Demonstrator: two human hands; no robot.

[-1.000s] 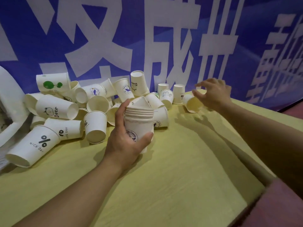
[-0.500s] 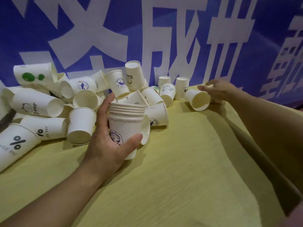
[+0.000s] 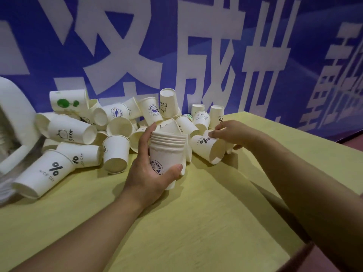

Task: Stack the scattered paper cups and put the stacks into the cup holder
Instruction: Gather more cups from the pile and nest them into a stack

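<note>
My left hand [image 3: 149,173] grips an upright stack of white paper cups [image 3: 167,154] with several nested rims, held just above the yellow table [image 3: 196,222]. My right hand [image 3: 233,134] holds a single white cup [image 3: 208,147] marked with a percent sign, tipped on its side with its mouth facing me, just right of the stack. Behind both lies a heap of several scattered white cups [image 3: 82,132], most on their sides, some upright near the wall. A white holder-like object [image 3: 15,118] shows at the far left edge, partly cut off.
A blue banner with large white characters [image 3: 196,55] stands directly behind the heap. The table's right edge [image 3: 294,250] drops off to a reddish floor. A large percent-sign cup [image 3: 45,171] lies at the near left.
My right hand has picked up the percent-sign cup from the far right of the heap and brought it left, close to the stack. The stack in my left hand stayed about where it was.
</note>
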